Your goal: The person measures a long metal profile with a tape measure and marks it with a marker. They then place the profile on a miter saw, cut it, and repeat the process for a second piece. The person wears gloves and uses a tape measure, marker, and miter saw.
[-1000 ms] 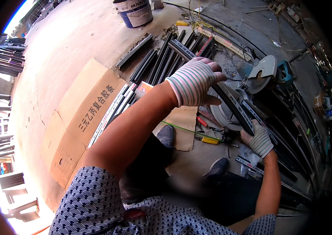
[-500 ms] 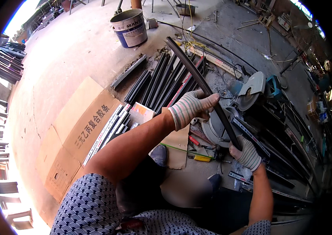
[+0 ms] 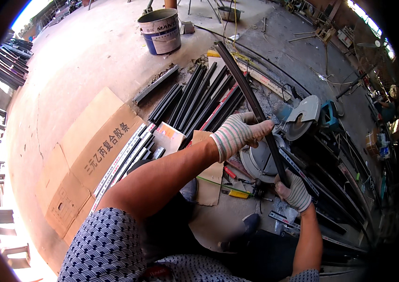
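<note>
A long dark metal profile bar (image 3: 242, 80) runs slantwise in front of me, its far end raised toward the stacked pieces. My left hand (image 3: 238, 135), in a striped work glove with bare fingertips, is closed around its middle, with the thumb across the top. Lower down, my right hand (image 3: 296, 191) in a matching glove grips the near end. Beneath the bar lies the round grey base (image 3: 264, 157) of a cut-off saw, and its blade with a pale guard (image 3: 303, 113) stands just right of the bar.
Cut black profiles (image 3: 192, 96) lie in a pile ahead, beside a flattened cardboard box (image 3: 105, 150). A paint bucket (image 3: 161, 33) stands farther off. A red-handled tool (image 3: 230, 172) and a yellow tool (image 3: 238, 193) lie near my feet. More long profiles (image 3: 335, 188) fill the right side.
Both hands still hold the bar. The bar's far end and my left hand have shifted slightly right in the picture, and the view has moved a little. My right foot shows more.
</note>
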A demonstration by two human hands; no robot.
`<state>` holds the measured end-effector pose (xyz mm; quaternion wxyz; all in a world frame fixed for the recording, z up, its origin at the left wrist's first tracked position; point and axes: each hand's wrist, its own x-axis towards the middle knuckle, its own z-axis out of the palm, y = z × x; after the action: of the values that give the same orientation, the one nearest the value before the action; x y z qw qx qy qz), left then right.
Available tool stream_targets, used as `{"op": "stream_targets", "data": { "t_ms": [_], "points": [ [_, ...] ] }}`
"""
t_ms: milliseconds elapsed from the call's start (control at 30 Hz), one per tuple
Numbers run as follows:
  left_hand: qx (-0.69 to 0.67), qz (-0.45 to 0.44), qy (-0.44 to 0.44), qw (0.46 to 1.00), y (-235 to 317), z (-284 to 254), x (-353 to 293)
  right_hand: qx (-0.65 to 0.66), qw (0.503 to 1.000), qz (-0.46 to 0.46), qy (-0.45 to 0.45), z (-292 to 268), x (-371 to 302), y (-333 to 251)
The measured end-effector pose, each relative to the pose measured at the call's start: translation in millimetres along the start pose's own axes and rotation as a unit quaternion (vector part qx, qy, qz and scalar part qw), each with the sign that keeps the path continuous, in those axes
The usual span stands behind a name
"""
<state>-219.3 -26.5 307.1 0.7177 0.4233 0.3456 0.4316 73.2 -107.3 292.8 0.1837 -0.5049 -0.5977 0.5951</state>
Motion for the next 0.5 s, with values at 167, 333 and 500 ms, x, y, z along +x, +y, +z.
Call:
{"op": "stream_targets", "data": {
  "t_ms": [167,333,500],
  "points": [
    [0.011,-0.019,0.019,1.000,-2,-5,-3,0.012,1.000,0.000,-0.007,6,3,-1],
    [0.041,-0.011,0.031,0.999,6,-7,1,-0.035,0.999,-0.014,0.031,6,9,-1],
    [0.084,0.032,0.071,0.993,0,-9,0,-0.114,0.992,-0.013,0.058,5,17,4]
  ]
}}
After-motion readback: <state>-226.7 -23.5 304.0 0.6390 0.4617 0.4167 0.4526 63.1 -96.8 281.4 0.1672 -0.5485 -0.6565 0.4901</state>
